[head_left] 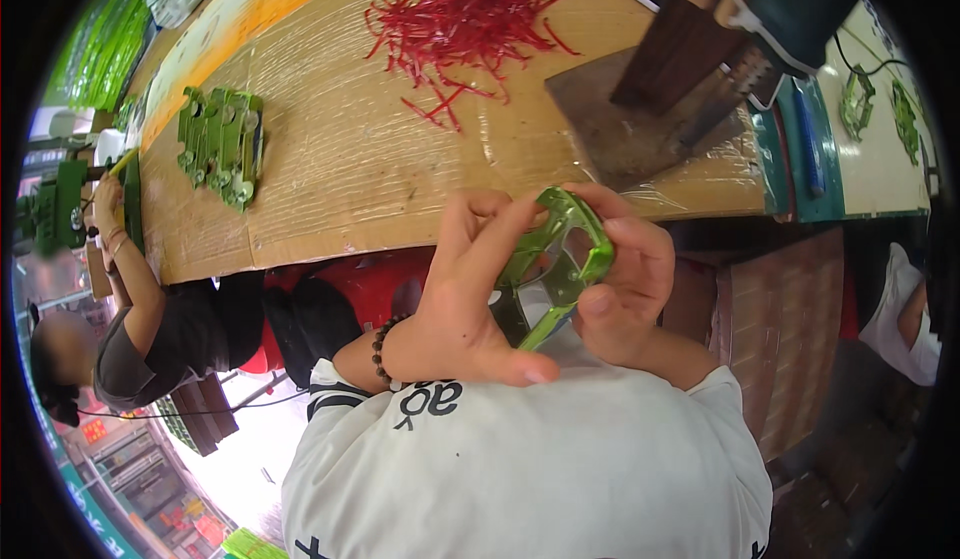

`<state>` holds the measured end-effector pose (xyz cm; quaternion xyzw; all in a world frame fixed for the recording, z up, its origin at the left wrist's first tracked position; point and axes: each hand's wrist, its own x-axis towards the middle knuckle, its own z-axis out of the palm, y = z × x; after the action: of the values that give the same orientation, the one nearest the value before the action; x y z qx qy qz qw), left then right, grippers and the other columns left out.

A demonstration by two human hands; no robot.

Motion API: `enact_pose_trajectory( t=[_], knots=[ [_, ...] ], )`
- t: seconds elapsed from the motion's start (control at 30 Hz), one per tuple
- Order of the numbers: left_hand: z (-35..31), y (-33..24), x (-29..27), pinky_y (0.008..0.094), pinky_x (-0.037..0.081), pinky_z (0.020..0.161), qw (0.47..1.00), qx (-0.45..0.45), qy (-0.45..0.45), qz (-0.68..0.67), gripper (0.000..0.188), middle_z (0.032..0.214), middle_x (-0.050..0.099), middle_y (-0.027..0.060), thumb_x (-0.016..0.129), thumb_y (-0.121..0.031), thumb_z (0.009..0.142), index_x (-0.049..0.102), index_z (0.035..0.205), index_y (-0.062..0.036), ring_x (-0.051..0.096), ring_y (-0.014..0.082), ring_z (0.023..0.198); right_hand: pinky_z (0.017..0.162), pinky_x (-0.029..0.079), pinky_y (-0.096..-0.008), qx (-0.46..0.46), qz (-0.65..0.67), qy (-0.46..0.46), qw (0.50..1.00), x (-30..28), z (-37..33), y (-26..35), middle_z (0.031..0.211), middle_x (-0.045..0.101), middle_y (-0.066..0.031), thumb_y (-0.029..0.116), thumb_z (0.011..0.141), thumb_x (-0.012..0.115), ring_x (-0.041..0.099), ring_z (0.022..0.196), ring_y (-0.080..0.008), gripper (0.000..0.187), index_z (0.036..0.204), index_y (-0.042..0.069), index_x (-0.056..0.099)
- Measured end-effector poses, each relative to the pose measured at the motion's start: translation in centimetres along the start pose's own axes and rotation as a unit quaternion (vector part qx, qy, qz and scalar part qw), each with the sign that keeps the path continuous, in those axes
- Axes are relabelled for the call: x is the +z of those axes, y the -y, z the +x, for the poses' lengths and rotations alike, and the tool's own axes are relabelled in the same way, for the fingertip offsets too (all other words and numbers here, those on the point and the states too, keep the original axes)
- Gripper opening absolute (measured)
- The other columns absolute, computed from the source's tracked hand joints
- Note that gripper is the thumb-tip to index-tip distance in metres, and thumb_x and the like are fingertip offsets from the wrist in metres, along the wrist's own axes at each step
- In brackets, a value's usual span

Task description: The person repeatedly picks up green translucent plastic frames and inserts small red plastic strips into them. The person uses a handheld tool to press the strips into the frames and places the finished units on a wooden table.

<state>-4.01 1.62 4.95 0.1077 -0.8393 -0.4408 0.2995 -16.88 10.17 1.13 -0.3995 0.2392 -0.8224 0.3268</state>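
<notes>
Grasping a green frame between them, the left hand and right hand both touch it, neither nearer, at the near edge of the table; its long axis runs roughly near to far.

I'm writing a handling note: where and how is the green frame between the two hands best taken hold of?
The green frame is probably best pinched on its right-hand rim, coming from the right: the rim there is solid, while openings break up the middle and leave less to hold.
</notes>
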Motion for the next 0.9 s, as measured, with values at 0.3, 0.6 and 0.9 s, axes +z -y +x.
enact_pose_trajectory(
  t=[0.3, 0.6, 0.9],
  knots=[
    [2.0, -1.5, -0.6, 0.0384, 0.038, 0.091, 0.989, -0.137, 0.015, -0.059, 0.076, 0.128, 0.038, 0.0201, 0.065, -0.041, 0.076, 0.037, 0.13, 0.0035, 0.044, 0.0301, 0.114, 0.078, 0.055, -0.0385, 0.408, 0.469, -0.212, 0.754, -2.8, 2.3, 6.3, 0.115, 0.055, -0.0213, 0.035, 0.094, 0.044, 0.06, 0.098, -0.0321, 0.041, 0.119, 0.003, 0.048],
    [4.8, -0.1, 2.6, 0.0366, 0.035, 0.097, 0.953, -0.142, 0.009, -0.266, 0.069, 0.131, 0.04, 0.0146, 0.068, -0.017, 0.073, 0.036, 0.132, -0.0002, 0.041, 0.0241, 0.12, 0.094, 0.048, -0.0429, 0.369, 0.568, -0.196, 0.709, -5.1, 4.5, 6.1, 0.13, 0.043, -0.0202, 0.028, 0.096, 0.038, 0.04, 0.119, -0.0456, 0.034, 0.127, 0.015, 0.046],
    [4.6, 0.3, 2.4, 0.0363, 0.033, 0.097, 0.975, -0.061, 0.025, -0.211, 0.071, 0.133, 0.04, 0.0178, 0.067, -0.025, 0.071, 0.039, 0.13, 0.0033, 0.04, 0.0282, 0.121, 0.091, 0.049, -0.0411, 0.416, 0.582, -0.132, 0.686, -6.3, 4.5, 6.0, 0.13, 0.045, -0.0193, 0.044, 0.096, 0.03, 0.043, 0.117, -0.0445, 0.052, 0.133, 0.008, 0.036]
  ],
)
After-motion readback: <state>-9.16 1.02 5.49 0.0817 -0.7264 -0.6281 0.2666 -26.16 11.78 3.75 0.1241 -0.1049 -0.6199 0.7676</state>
